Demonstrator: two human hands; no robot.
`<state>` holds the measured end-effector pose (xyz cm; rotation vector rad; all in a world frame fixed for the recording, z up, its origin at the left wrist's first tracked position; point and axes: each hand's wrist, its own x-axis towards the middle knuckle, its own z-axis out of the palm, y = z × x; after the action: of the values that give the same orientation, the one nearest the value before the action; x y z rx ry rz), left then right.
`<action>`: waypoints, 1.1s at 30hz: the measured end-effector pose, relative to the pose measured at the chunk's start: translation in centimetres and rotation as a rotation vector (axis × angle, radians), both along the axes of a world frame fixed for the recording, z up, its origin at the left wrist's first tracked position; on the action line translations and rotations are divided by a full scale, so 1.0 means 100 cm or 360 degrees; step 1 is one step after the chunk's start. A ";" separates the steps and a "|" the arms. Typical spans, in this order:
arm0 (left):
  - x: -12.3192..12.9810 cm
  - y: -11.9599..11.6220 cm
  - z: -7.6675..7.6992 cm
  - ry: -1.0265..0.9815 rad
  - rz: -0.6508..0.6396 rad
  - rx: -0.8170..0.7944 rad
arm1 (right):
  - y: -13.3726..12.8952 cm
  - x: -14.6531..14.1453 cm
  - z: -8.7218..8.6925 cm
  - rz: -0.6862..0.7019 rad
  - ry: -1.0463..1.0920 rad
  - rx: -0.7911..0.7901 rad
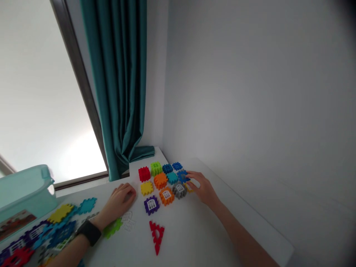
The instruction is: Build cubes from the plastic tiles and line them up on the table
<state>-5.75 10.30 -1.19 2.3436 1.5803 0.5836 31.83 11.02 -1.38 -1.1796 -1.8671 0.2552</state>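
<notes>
Daylight-pale glow at left: window (41, 89) blown out, whitest low near its frame (80, 89). Right wall (250, 92) dim, grey, darkening into a blurred black corner top right. Shadows faint and soft on the surface (200, 237). Wide-lens stretch, uprights leaning at left. Tiles (20, 256) lower left soft, fine detail smeared.

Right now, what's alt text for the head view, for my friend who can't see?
A person's right hand is at a blue piece among colourful pieces on a white table; the left hand is beside them. A red triangle lies nearer, with loose pieces and a tub at left.
</notes>
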 end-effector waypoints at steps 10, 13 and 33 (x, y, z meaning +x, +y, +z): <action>-0.004 0.004 -0.021 -0.0026 0.0040 0.0079 | 0.071 0.027 -0.019 -0.0146 -0.0019 -0.0182; -0.002 0.002 -0.023 -0.0011 0.0064 0.0120 | 0.092 0.030 -0.020 -0.0141 -0.0053 -0.0243; -0.005 0.007 -0.031 0.0021 0.0050 0.0131 | 0.156 0.035 -0.038 0.0015 -0.0266 -0.0450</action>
<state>-6.22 10.99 -4.24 2.3904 1.6317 0.6533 35.34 26.60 -5.18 -1.4192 -2.0299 0.4496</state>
